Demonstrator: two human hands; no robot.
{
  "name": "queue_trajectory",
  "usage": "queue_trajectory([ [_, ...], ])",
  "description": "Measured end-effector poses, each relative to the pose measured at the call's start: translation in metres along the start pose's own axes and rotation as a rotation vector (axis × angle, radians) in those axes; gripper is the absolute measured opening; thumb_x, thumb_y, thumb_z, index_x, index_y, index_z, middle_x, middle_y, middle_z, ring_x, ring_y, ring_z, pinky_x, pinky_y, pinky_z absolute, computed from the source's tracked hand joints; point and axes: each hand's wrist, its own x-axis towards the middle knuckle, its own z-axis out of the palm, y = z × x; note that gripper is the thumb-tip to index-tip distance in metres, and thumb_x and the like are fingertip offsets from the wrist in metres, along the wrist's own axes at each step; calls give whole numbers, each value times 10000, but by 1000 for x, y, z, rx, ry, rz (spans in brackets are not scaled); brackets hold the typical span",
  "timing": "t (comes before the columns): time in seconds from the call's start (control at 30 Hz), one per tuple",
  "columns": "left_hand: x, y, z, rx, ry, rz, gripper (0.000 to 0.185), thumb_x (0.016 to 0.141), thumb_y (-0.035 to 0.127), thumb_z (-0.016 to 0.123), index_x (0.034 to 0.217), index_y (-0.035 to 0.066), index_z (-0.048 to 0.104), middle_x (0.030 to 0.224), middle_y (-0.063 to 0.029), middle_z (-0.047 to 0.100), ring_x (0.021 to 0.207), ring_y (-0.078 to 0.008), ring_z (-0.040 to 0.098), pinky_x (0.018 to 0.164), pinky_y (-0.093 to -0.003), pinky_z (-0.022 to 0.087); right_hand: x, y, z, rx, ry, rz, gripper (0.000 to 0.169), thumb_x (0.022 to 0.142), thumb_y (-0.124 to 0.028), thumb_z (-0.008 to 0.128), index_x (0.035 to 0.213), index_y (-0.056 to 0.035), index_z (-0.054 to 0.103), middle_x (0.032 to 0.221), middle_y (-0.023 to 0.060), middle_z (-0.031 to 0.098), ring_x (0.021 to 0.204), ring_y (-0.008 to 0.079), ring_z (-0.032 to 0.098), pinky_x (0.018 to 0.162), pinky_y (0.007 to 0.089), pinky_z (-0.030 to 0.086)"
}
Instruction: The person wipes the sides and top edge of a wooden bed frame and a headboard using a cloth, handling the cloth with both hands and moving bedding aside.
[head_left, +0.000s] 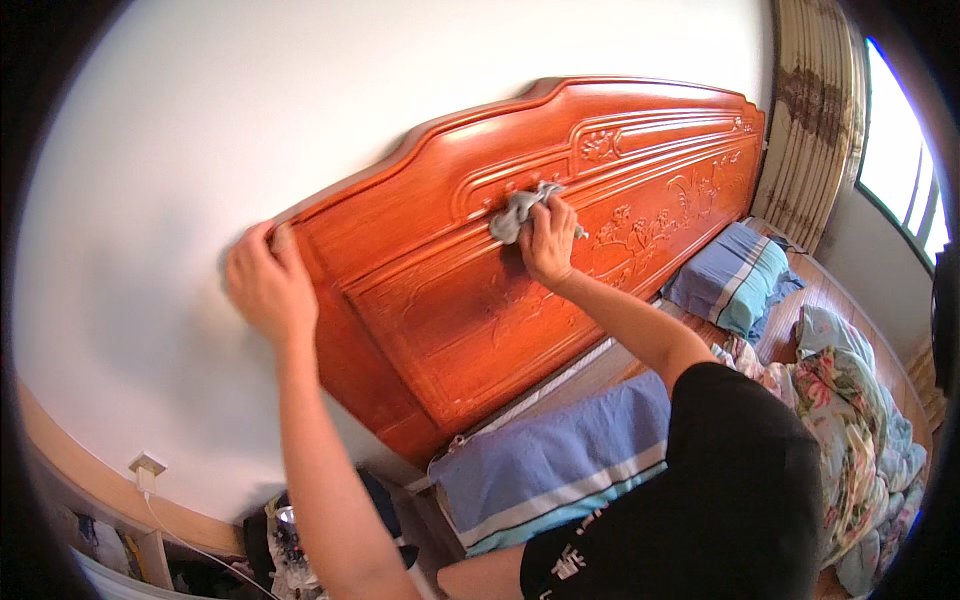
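Observation:
A carved, glossy red-brown wooden headboard (465, 300) stands against the white wall. My left hand (274, 281) rests on its upper left corner, the thumb on the front and the fingers around the outer edge. With my right hand (551, 236) I press a crumpled grey cloth (514, 214) against the carved upper panel, left of the headboard's middle. The cloth's underside is hidden, and my right hand casts a dark patch on the wood below it.
A blue striped pillow (555, 450) lies below the headboard, another (731, 274) at its far end. A rumpled floral quilt (847, 442) is at the right. A wall socket (147, 465) with a plugged-in white cable is at lower left, near shelves (154, 559). A patterned curtain (810, 127) hangs beside the window.

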Motion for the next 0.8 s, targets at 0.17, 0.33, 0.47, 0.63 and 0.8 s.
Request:
queue_trajectory([
  [0.17, -3, 18, -8, -12, -87, -108, 235, 934, 249, 456, 1053, 80, 568, 1057, -55, 585, 1041, -250, 511, 869, -363, 419, 40, 54, -21, 226, 78, 149, 315, 720, -52, 604, 1002, -4, 471, 956, 230, 477, 879, 415, 477, 769, 504, 398],
  [0.33, -2, 18, -6, -15, -87, -107, 246, 950, 235, 424, 1082, 78, 561, 1081, -62, 577, 1023, -256, 529, 862, -349, 422, 181, 148, -35, 17, 382, 142, 276, 769, -97, 598, 1012, -22, 490, 992, 189, 479, 943, 366, 451, 820, 458, 375],
  [0.47, -6, 18, -5, 8, -65, -97, 311, 964, 246, 387, 1120, 37, 557, 1130, -105, 577, 1058, -286, 518, 894, -362, 402, 212, 253, -24, -167, 385, 318, 272, 802, -178, 580, 1022, -30, 522, 1062, 210, 483, 1019, 383, 441, 868, 464, 382],
  [0.63, -7, 16, -2, 52, -62, 14, 310, 957, 222, 397, 1140, 14, 536, 1145, -122, 563, 1098, -303, 492, 922, -392, 376, 194, 320, -25, -378, 189, 567, 334, 850, -313, 523, 1028, -34, 566, 1155, 218, 454, 1062, 388, 442, 890, 466, 394],
  [0.8, -8, 59, 19, 246, 102, 153, 311, 938, 232, 440, 1151, 24, 531, 1178, -114, 543, 1148, -312, 456, 971, -453, 312, 171, 280, -15, -122, 172, 218, 275, 824, -205, 513, 1053, -54, 541, 1089, 178, 530, 1071, 369, 446, 956, 480, 320],
])
